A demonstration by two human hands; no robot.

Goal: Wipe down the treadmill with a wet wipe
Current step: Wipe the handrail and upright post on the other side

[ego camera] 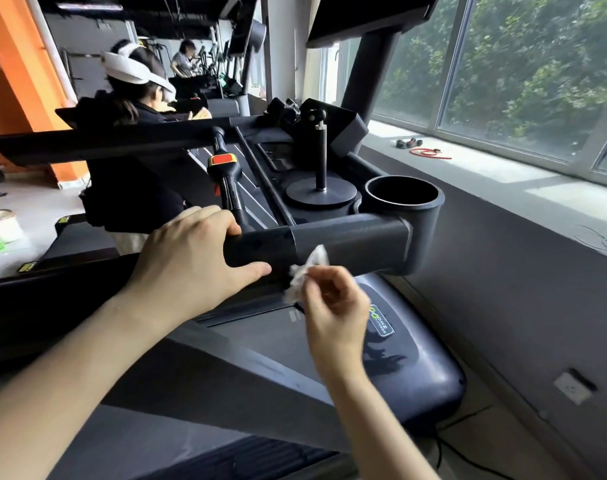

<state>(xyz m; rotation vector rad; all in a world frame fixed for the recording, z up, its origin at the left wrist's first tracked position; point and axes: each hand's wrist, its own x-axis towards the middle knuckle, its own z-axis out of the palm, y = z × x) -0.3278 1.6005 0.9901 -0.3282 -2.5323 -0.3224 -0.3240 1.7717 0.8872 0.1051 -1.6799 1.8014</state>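
Note:
A black treadmill fills the view; its thick right handrail (350, 242) runs across the middle toward a round cup holder (404, 197). My left hand (187, 258) grips the handrail's black grip section, fingers over the top and thumb underneath. My right hand (333, 306) pinches a crumpled white wet wipe (307, 271) and holds it against the lower front of the handrail, just right of my left thumb. The hand is slightly blurred. Below lies the motor cover (416, 368) with a green logo.
A small stand (321, 174) on a round base sits in the console tray. A red stop button (223, 159) is on the centre bar. Another person (135, 140) stands at the neighbouring treadmill on the left. A windowsill and grey wall run along the right.

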